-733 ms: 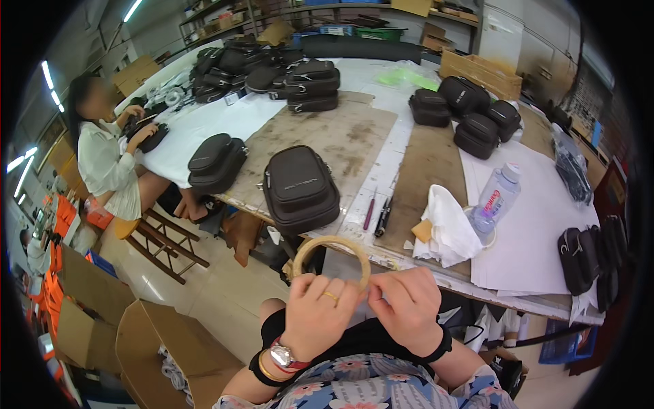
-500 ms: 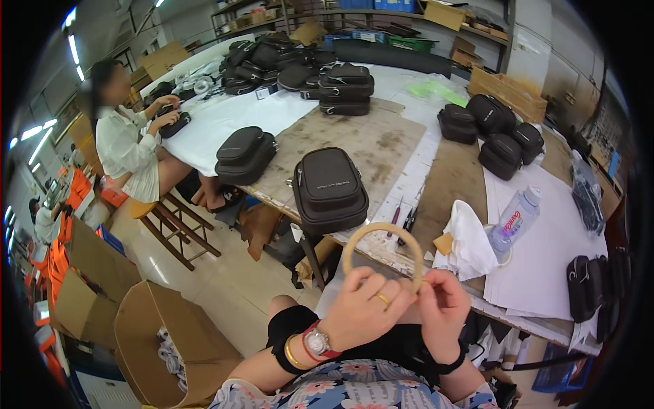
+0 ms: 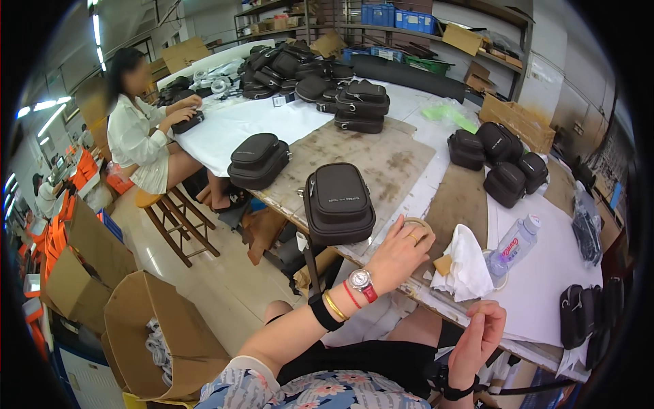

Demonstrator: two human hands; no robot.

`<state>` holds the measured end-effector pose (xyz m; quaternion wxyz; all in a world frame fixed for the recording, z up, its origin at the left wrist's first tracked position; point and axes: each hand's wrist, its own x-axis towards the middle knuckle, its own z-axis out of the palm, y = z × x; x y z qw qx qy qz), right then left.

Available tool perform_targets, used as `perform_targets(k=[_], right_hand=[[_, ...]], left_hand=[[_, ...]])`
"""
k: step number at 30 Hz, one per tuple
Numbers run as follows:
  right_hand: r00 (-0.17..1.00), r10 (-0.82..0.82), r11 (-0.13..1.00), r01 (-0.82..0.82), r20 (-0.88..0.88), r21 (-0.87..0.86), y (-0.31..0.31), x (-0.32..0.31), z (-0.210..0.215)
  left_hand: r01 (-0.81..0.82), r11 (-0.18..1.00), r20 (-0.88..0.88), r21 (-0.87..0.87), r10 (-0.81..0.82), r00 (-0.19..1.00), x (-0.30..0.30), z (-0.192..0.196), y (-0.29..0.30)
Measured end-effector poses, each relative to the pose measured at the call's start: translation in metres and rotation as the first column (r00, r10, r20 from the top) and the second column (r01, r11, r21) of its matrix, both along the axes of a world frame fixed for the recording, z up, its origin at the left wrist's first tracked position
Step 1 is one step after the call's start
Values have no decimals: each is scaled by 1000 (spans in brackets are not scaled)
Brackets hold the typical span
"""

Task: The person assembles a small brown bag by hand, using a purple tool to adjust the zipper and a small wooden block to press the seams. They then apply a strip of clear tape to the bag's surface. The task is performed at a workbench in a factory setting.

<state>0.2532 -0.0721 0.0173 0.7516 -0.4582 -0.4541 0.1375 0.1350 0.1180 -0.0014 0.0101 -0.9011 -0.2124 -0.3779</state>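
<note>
Head view: your left hand (image 3: 400,253) was stretched out to the table edge (image 3: 436,303), fingers closed around a roll of tape (image 3: 417,225) just beside a black pouch (image 3: 338,201). Your right hand (image 3: 481,335) was raised nearer your lap, fingertips pinched together; what they gripped, if anything, was too small to tell. A white cloth (image 3: 468,262) and plastic bottle (image 3: 512,244) lay near the tape.

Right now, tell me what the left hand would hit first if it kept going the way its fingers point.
The left hand already rests on the tape roll; carried straight on, it would probably meet the black pouches, though depth is unclear.
</note>
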Motion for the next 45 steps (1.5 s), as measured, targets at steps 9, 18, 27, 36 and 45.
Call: perform_targets(k=[9, 18, 27, 36, 45], right_hand=[[988, 128, 989, -121, 88, -79, -8, 12, -28], [964, 204, 976, -187, 168, -111, -6, 2, -40], [969, 217, 970, -200, 119, -142, -4, -6, -49], [933, 357, 922, -358, -34, -145, 61, -36, -12], [840, 457, 888, -450, -292, 95, 156, -63, -3]], left_hand=[[-417, 803, 653, -426, 592, 473, -91, -5, -5], [-215, 513, 356, -831, 787, 503, -98, -31, 22], [-258, 598, 417, -759, 750, 513, -82, -35, 38], [-362, 556, 260, -748, 747, 611, -75, -35, 40], [-196, 613, 374, -765, 672, 639, -79, -27, 28]])
